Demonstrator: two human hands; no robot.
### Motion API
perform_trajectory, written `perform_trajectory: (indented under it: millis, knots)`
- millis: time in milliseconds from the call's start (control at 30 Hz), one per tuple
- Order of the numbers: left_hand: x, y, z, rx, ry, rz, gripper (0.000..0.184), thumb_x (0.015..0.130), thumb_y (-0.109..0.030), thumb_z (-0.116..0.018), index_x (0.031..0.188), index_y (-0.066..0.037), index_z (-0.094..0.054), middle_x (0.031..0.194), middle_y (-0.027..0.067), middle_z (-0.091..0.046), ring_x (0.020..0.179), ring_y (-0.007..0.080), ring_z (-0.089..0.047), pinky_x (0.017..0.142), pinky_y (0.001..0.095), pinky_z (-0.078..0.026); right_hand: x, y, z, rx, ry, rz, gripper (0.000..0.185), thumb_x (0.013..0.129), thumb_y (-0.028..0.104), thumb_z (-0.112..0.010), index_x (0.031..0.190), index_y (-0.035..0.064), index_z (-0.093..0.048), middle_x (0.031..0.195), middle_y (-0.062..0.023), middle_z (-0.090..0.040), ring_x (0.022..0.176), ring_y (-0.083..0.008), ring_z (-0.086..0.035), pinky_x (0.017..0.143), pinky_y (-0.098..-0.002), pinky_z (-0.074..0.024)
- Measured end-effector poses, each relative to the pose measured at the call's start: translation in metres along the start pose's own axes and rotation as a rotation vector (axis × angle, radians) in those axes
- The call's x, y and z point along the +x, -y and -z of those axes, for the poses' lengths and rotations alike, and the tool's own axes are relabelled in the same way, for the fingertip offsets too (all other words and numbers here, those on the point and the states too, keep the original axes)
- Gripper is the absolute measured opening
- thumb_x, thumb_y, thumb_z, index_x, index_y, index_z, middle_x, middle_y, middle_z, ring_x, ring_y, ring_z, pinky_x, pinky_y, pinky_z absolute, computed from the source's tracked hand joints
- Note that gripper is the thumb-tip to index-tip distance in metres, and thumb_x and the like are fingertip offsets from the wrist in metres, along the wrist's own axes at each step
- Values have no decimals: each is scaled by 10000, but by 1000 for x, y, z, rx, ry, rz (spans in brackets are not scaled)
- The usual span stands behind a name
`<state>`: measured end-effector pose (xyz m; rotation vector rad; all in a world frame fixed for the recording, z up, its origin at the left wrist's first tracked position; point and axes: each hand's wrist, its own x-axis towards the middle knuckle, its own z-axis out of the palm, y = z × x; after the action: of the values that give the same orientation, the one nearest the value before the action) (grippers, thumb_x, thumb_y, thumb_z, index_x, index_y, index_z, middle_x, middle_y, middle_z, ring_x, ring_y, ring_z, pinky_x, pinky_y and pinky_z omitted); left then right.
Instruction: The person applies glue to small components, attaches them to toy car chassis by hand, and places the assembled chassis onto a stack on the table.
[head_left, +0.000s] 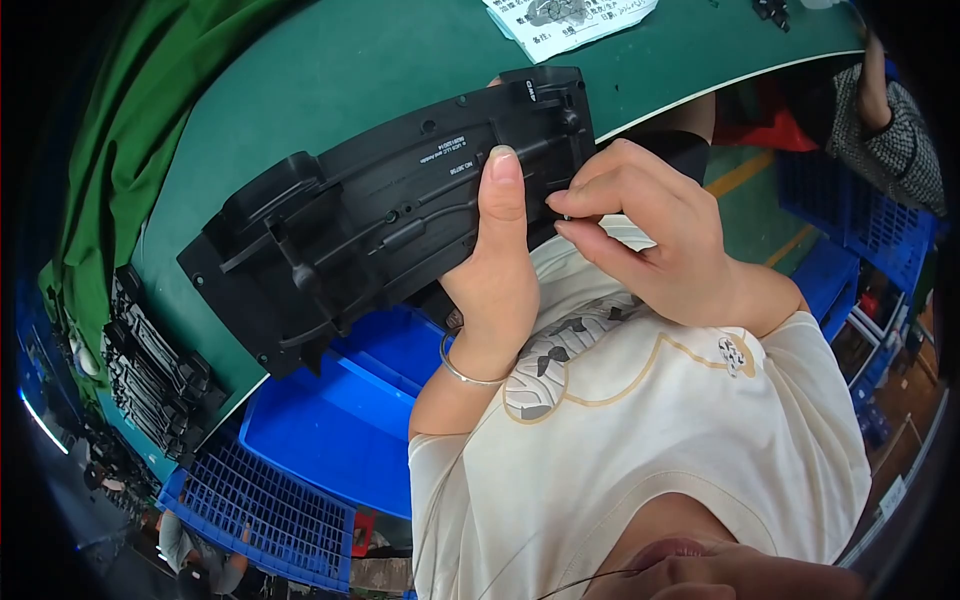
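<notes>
My left hand [500,240], with a bracelet at the wrist, grips a long black plastic part [390,190] with the thumb across its ribbed face and the other fingers mostly hidden behind it. The part is held tilted above the green table [300,70] and shows small white lettering. Close to its right end, my right hand [650,225] is closed, thumb and index finger together on something tiny and pale that I cannot make out.
Printed paper [570,25] lies at the table's far edge. Several black parts [155,370] are stacked at the left, beside green cloth [120,110]. Blue bins [330,420] and a blue crate [265,510] stand below. Other people are partly visible at the upper right [890,130] and lower left.
</notes>
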<state>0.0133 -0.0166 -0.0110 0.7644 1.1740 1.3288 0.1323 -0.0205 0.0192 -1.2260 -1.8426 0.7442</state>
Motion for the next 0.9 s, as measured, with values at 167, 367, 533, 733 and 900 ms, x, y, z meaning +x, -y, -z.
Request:
perform_trajectory:
  millis: [167, 367, 533, 733, 900]
  knots:
    - [-2, -1, 1, -21, -6, 68, 251, 838, -148, -530, 1063, -43, -491, 991, 63, -550, 897, 142, -533, 773, 273, -452, 0, 2, 5, -4, 89, -41, 247, 584, -95, -659, 805, -26, -574, 741, -110, -554, 644, -187, -548, 538, -241, -432]
    - [-1, 0, 0, -15, -1, 33, 259, 841, -155, -527, 1071, -43, -488, 1010, 64, -545, 913, 144, -527, 787, 272, -443, 1, 2, 5, -22, 116, -48, 244, 598, -103, -646, 817, -26, -570, 739, -104, -540, 634, -170, -544, 528, -230, -431]
    - [0, 1, 1, -20, 51, 58, 266, 860, -179, -490, 1073, -19, -480, 1017, 88, -542, 914, 165, -532, 789, 285, -447, 2, 3, 4, 125, 71, -152, 202, 627, -28, -647, 794, 8, -541, 702, -61, -497, 582, -165, -517, 484, -246, -418]
    - [-1, -2, 1, 6, 68, 109, 270, 864, -184, -479, 1068, -7, -481, 1004, 91, -549, 886, 166, -542, 772, 273, -450, -1, 4, 6, 168, 58, -236, 155, 657, 4, -652, 717, 9, -510, 673, -49, -482, 544, -137, -491, 470, -223, -414]
    - [-2, -3, 0, -14, 54, 58, 248, 860, -157, -483, 1056, -6, -494, 993, 85, -554, 877, 143, -536, 747, 249, -446, 3, 6, -1, 28, 31, -173, 132, 644, -34, -613, 662, 8, -489, 622, -52, -447, 518, -144, -471, 446, -223, -401]
